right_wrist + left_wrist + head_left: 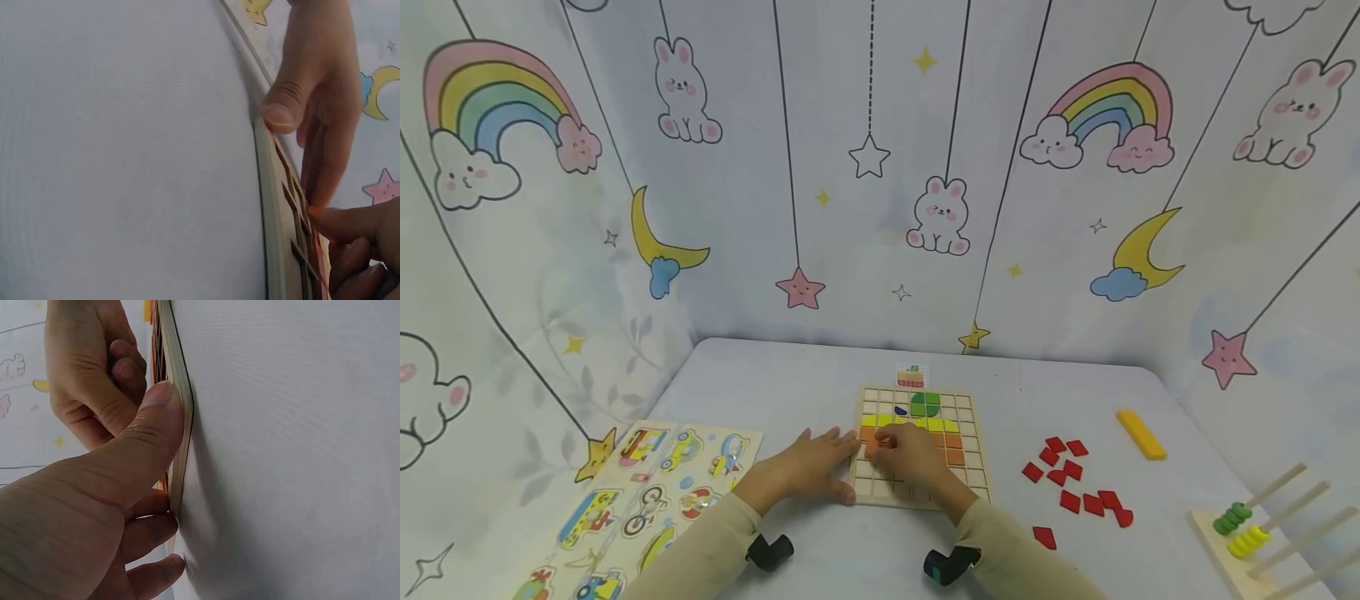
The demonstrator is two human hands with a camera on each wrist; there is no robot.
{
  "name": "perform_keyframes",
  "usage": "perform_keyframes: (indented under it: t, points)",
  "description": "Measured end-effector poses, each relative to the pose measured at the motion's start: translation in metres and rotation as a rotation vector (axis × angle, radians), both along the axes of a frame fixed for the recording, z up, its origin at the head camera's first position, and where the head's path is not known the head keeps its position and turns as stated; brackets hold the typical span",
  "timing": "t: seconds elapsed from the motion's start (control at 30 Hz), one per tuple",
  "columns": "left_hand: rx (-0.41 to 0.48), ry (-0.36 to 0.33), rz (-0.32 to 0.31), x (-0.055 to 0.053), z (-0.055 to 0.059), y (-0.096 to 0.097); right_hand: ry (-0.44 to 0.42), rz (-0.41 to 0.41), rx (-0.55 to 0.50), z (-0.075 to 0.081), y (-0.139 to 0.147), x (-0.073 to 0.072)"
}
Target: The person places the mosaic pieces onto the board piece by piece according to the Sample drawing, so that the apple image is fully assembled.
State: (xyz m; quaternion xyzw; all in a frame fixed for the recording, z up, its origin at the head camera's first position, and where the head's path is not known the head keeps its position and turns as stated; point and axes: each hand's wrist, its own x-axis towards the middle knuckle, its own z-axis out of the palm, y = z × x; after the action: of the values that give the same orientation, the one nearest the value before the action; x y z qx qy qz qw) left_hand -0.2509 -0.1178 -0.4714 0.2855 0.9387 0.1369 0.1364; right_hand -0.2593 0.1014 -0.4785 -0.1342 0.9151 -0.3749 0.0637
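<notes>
A wooden grid board (917, 492) lies on the table, with green, yellow, orange and dark blue pieces set in its squares. My left hand (808, 465) rests along the board's left side, its thumb at the near left corner and its fingers spread along the edge. Over the board's left middle, my right hand (913, 454) pinches a small orange tile (314, 212) between thumb and forefinger, low over the squares. Most of that tile is hidden by the fingertips. Behind the board lies a small picture card (912, 376) showing a coloured pattern.
Several red tiles (1071, 501) are scattered right of the board, with a yellow-orange bar (1141, 435) beyond them. A wooden peg stand (1225, 550) with green and yellow beads stands at the near right. Picture puzzle boards (685, 457) with vehicles lie at the left.
</notes>
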Motion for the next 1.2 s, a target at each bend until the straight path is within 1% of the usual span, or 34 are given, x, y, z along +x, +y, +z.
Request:
perform_keyframes:
  t: [0.03,0.13,0.2,0.3,0.37,0.43,0.53,0.63,0.7,0.8,0.9,0.97,1.07,1.13,1.2]
  points:
    - [0.006,-0.002,0.002,0.0,0.0,0.0,0.022,0.013,0.027,-0.001,-0.003,0.001]
    - [0.022,-0.005,0.005,0.001,-0.001,-0.001,0.057,0.043,0.057,-0.004,-0.01,0.004]
    - [0.031,-0.006,0.002,0.001,0.0,-0.002,0.082,0.049,0.084,-0.006,-0.012,0.004]
    - [0.033,-0.009,-0.008,0.002,0.002,-0.002,0.075,0.043,0.072,-0.006,-0.011,0.004]
    - [0.028,-0.013,-0.014,0.002,0.004,-0.002,0.034,0.006,0.021,-0.003,-0.005,0.005]
    - [0.024,-0.017,-0.022,0.003,0.004,-0.001,-0.003,-0.049,-0.056,0.003,0.009,0.006]
    - [0.013,-0.012,-0.033,0.003,0.004,0.001,-0.06,-0.159,-0.215,0.014,0.048,0.008]
    - [-0.001,-0.001,-0.032,0.003,0.004,0.002,-0.138,-0.284,-0.407,0.024,0.105,0.011]
    - [-0.006,0.002,-0.031,0.003,0.005,0.002,-0.189,-0.369,-0.548,0.029,0.148,0.016]
    - [-0.014,0.006,-0.033,0.004,0.008,0.001,-0.236,-0.481,-0.763,0.036,0.208,0.027]
    - [-0.012,0.011,-0.035,0.005,0.012,0.002,-0.256,-0.567,-0.978,0.04,0.256,0.037]
    - [-0.01,0.011,-0.035,0.005,0.013,0.002,-0.276,-0.614,-1.066,0.04,0.28,0.044]
    - [0.003,-0.007,-0.032,0.006,0.014,0.002,-0.321,-0.675,-1.15,0.036,0.304,0.051]
    - [0.003,-0.012,-0.03,0.006,0.013,0.002,-0.37,-0.702,-1.194,0.032,0.315,0.052]
    - [0.006,-0.016,-0.028,0.006,0.012,0.003,-0.427,-0.714,-1.241,0.028,0.322,0.05]
